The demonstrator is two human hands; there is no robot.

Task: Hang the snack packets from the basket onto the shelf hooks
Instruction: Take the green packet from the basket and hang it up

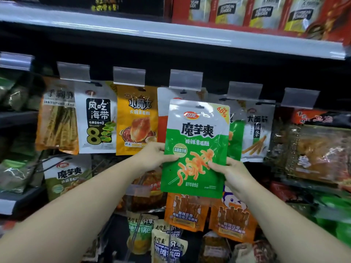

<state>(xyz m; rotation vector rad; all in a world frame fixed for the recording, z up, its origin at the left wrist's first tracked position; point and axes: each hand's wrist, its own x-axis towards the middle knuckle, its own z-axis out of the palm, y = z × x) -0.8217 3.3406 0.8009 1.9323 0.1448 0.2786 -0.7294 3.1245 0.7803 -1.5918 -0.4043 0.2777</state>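
Head view cuts both forearms off at the bottom edge, and no basket shows. Print on the upper-shelf boxes [266, 10] is blurred. Left hand [154, 155] and right hand [228, 172] each pinch a side edge of a green-and-white glossy plastic snack packet [196, 147], held upright before the row of hanging packets; its hang hole sits below a clear plastic hook tag [185, 79], hiding the white-and-orange packet [163, 114] behind.
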